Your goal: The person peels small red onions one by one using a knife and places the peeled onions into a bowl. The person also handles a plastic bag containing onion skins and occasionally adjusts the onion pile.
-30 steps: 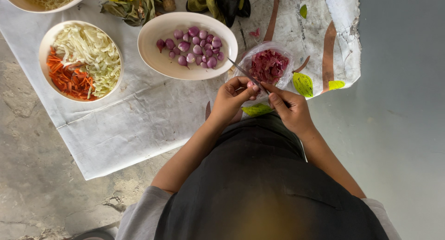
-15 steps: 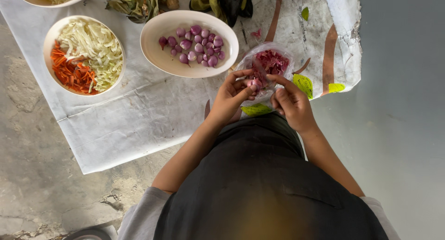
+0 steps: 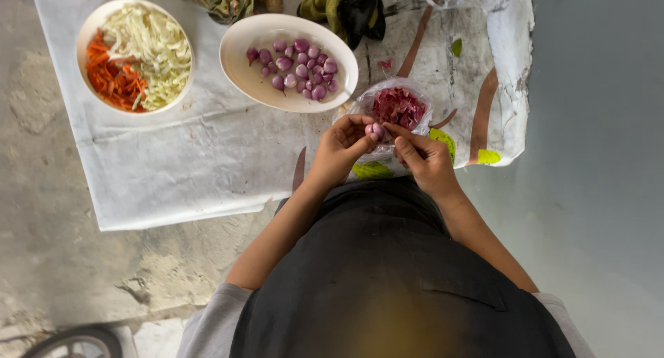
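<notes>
over the bag of red peels (image 3: 399,107), left hand (image 3: 341,149) and right hand (image 3: 427,161) pinch one shallot (image 3: 374,130) together.

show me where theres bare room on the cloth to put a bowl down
The white cloth lies bare below the vegetable bowl and the shallot bowl, left of the left hand. It is crowded around the bag of peels, where both hands, right hand included, meet.
</notes>
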